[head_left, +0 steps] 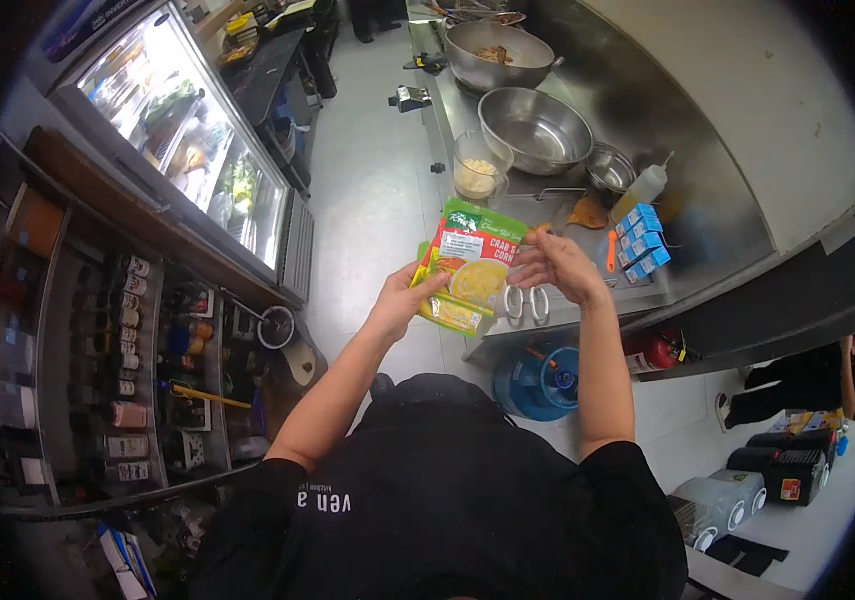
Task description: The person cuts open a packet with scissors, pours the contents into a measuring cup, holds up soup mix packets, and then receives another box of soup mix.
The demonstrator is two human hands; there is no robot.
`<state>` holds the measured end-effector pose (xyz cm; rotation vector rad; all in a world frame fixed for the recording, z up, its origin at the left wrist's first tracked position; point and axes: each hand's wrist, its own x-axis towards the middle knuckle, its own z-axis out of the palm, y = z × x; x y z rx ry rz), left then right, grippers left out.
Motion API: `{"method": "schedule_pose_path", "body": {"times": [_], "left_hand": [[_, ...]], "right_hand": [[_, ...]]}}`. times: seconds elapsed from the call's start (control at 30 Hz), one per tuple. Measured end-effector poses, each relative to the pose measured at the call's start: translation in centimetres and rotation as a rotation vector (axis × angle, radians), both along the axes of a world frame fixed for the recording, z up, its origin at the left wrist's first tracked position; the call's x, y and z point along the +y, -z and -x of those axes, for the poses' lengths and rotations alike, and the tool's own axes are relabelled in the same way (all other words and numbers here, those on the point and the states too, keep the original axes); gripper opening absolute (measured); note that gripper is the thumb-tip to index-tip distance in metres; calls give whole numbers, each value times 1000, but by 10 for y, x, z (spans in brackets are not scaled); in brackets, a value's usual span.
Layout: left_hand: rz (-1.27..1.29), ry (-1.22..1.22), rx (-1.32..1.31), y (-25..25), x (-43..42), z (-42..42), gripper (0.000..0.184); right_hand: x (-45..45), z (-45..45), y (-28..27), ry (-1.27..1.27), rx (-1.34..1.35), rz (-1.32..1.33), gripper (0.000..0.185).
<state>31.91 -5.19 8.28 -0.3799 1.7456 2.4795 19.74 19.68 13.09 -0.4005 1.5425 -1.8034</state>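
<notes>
My left hand (413,300) grips the lower left edge of a soup mix packet (477,262), green and red with "Crab & Corn" and a bowl of yellow soup printed on it. At least one other yellow-green packet shows behind it, in the same hand. My right hand (559,268) is at the packet's right edge, fingers stretched out and somewhat apart; whether the fingertips press on it is hard to see. Just beyond the packets, a clear jug (478,178) holds something pale yellow. Two white loop handles (527,304) show below my right hand, at the counter edge.
On the steel counter (637,110) stand a large metal bowl (535,130), another bowl with food (499,55), a squeeze bottle (641,190), blue boxes (641,242) and an orange-handled tool (611,250). A blue water bottle (535,382) sits below. A lit fridge (172,130) and shelves are at left; a person stands at right.
</notes>
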Motion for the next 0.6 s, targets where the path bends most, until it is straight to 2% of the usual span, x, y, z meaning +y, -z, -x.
{"method": "schedule_pose_path", "body": {"times": [0.17,0.27,0.6], "left_hand": [[3,-16,2,-5,4,-7,37],[-9,-19,16,-3,7,-9,37],[-21,-52,21,0,21,-21,38]], "right_hand": [[1,-4,2,10,3,-4,51],[3,-5,3,11,16,-23,56],[10,-14,19,25,51,-23,46]]}}
